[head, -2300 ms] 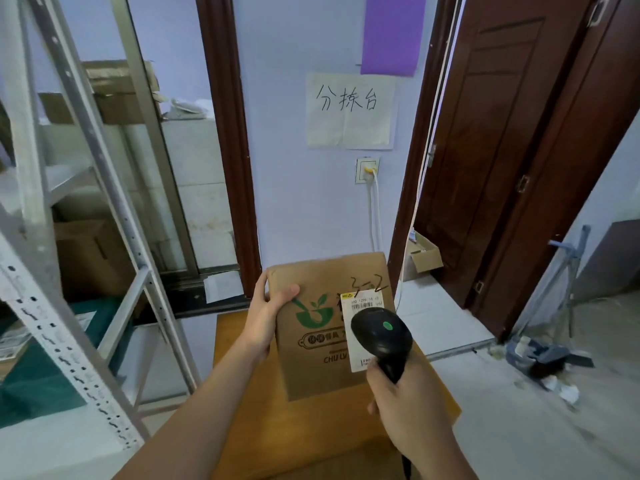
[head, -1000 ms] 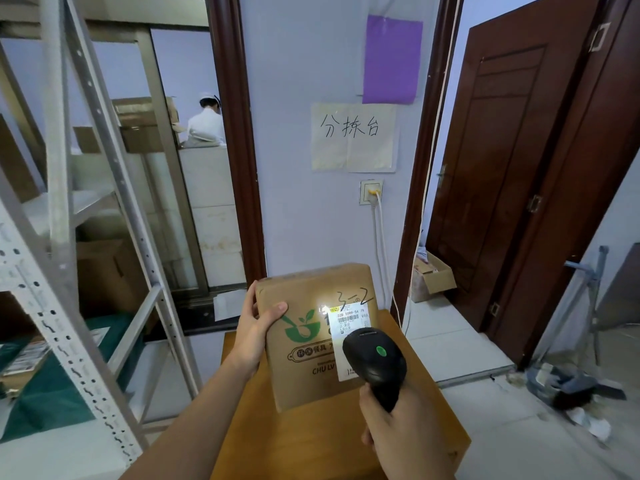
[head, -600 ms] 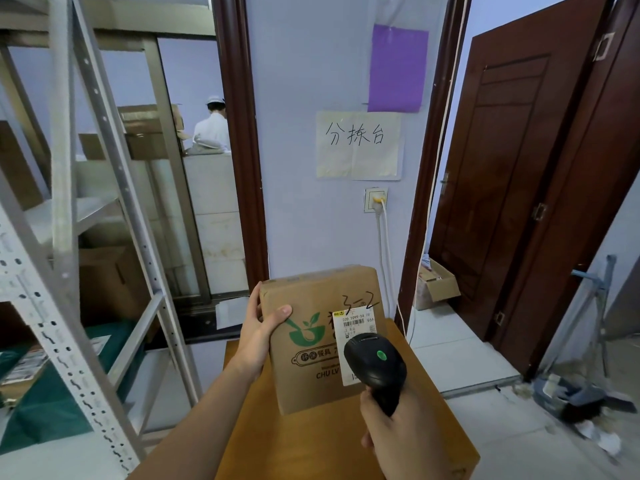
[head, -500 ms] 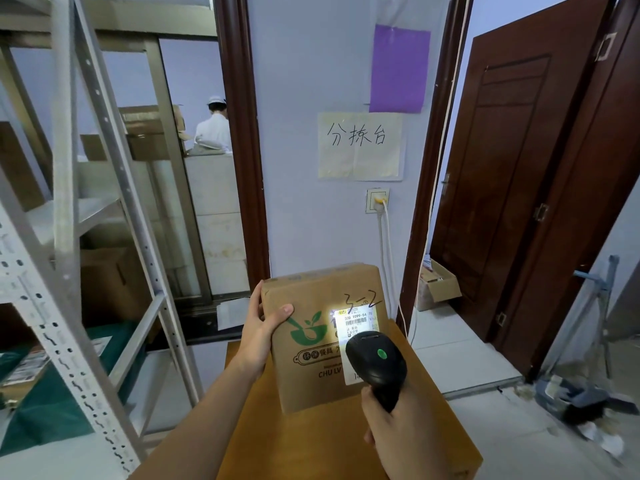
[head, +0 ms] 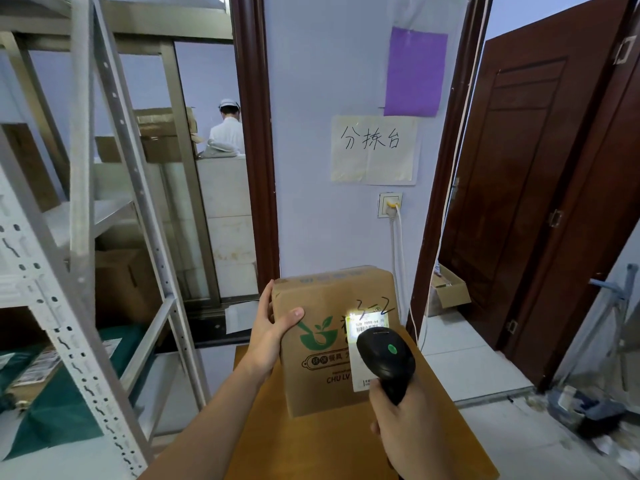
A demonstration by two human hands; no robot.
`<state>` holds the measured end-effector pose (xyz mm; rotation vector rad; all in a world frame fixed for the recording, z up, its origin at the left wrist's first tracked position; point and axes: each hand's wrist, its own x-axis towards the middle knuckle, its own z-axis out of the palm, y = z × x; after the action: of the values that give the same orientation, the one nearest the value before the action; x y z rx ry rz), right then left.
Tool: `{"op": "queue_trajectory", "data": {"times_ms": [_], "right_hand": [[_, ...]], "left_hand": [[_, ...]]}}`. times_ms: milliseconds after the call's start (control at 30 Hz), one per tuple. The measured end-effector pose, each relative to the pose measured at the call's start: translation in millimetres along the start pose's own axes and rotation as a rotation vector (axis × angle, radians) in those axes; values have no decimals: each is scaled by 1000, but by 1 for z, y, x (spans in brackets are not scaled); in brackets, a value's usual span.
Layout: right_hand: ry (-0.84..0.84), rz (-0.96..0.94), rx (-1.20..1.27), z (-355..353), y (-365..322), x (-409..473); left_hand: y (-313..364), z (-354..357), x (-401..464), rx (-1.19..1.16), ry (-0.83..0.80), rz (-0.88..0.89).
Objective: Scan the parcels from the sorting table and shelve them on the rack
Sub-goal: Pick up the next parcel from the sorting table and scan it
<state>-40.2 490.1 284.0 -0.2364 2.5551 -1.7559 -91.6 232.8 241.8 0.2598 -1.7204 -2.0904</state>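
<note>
Wooden table under the wall sign: our left hand grips the parcel upright on it; right hand clamps the scanner, label lit. Scan under way, we judge; shelving on the rack left of the table not yet done.

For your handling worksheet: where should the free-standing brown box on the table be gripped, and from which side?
Grip the box by its upper left edge, coming from the left, as the left hand does: it stands upright, and its label face must stay clear for the scanner.
</note>
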Motion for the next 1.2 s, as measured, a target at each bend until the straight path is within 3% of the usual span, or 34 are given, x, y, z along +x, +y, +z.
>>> {"op": "queue_trajectory", "data": {"times_ms": [767,1200], "right_hand": [[25,30,-201,11,-1,4],[-60,119,-128,42,-13,-16]], "left_hand": [[2,-26,12,-12,48,14],[-15,-49,-3,-41,1,-41]]}}
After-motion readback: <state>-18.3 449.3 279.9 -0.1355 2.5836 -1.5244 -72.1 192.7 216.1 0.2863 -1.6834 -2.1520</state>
